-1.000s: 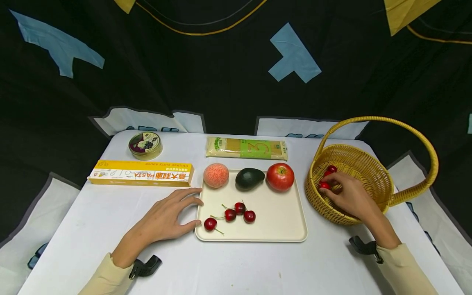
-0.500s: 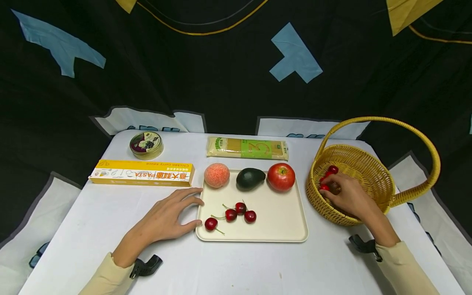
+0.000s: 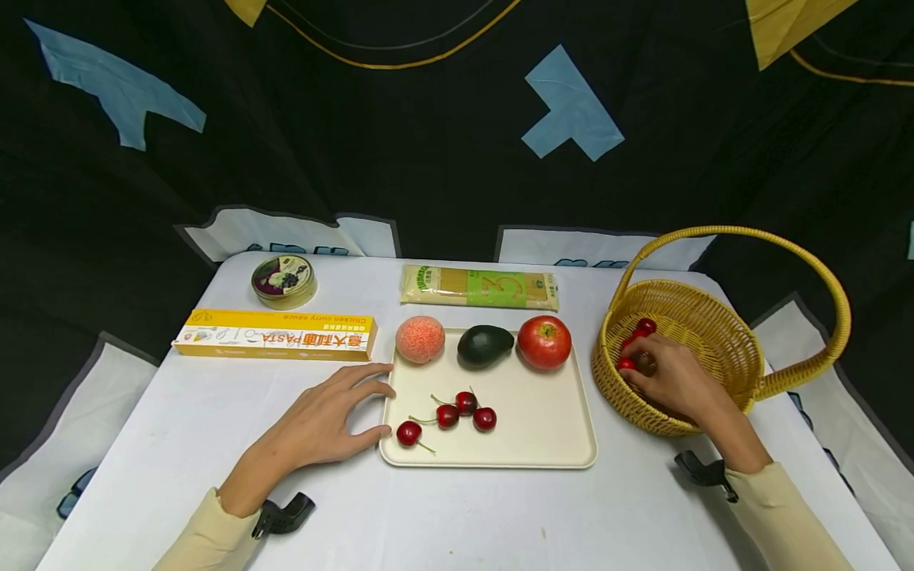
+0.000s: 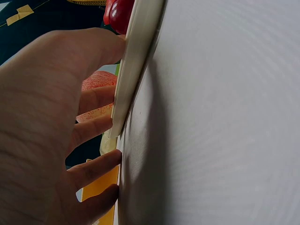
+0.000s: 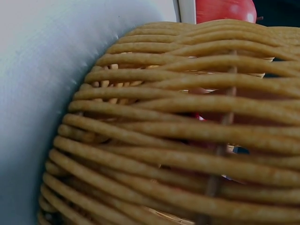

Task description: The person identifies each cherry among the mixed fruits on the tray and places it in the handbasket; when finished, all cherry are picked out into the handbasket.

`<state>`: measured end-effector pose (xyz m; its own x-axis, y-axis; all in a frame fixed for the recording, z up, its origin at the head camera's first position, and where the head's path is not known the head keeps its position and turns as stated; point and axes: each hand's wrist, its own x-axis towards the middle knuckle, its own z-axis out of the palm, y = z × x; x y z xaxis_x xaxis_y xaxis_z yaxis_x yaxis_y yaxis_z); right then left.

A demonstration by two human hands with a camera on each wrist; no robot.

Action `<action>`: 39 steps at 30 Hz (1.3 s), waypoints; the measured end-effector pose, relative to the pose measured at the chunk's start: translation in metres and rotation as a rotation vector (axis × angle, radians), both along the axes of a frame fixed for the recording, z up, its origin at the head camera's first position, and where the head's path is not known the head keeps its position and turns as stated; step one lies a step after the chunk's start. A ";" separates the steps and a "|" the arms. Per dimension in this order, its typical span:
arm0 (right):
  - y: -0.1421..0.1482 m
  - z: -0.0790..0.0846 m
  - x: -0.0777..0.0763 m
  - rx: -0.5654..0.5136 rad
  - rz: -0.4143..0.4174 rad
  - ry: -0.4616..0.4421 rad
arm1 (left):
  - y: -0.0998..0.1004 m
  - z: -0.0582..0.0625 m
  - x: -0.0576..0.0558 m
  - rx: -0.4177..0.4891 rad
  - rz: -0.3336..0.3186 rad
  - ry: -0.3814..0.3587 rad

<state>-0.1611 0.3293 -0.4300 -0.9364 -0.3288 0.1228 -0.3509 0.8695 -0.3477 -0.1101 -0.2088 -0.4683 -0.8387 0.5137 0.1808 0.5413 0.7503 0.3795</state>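
Observation:
My left hand (image 3: 317, 420) lies at the left edge of a cream tray (image 3: 528, 448), thumb and fingertips against its rim; the left wrist view shows the thumb (image 4: 101, 47) touching the rim (image 4: 129, 79). Several stemmed cherries (image 3: 447, 416) lie on the tray's front left. Inside a yellow wicker basket (image 3: 728, 333), my right hand (image 3: 678, 377) has thumb and fingers curled round a bright red cherry (image 3: 626, 364). Another dark red cherry (image 3: 647, 325) rests just beyond the fingers. The basket's weave (image 5: 187, 108) hides most of this hand in the right wrist view.
Along the tray's back sit a pink rough-skinned round fruit (image 3: 420, 339), an avocado (image 3: 485, 346) and a red apple (image 3: 544, 342). Behind lies a pasta packet (image 3: 478, 287). At left are a pasta box (image 3: 274, 335) and a round tin (image 3: 283, 281). The basket handle (image 3: 807, 258) arches high.
My right hand stays in the basket with only a slight shift of its fingers round the red cherries. My left hand and the tray keep their places.

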 end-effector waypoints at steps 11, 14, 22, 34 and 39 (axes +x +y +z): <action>-0.005 0.013 0.004 -0.024 -0.066 0.029 | -0.001 0.000 0.000 -0.003 0.001 0.012; -0.012 0.020 0.005 -0.046 -0.073 0.071 | -0.001 0.001 0.000 -0.001 0.001 0.016; -0.047 0.040 0.012 -0.118 -0.018 0.223 | -0.001 0.001 0.001 0.003 -0.004 0.014; -0.098 0.045 0.022 -0.180 0.119 0.191 | -0.002 0.000 0.000 0.004 -0.005 0.024; -0.114 0.035 0.027 -0.210 0.157 0.179 | -0.002 0.000 -0.001 0.002 -0.007 0.023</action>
<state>-0.1345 0.2149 -0.3946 -0.8336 -0.4179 0.3613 -0.5471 0.7155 -0.4345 -0.1107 -0.2104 -0.4680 -0.8305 0.5193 0.2012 0.5554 0.7456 0.3682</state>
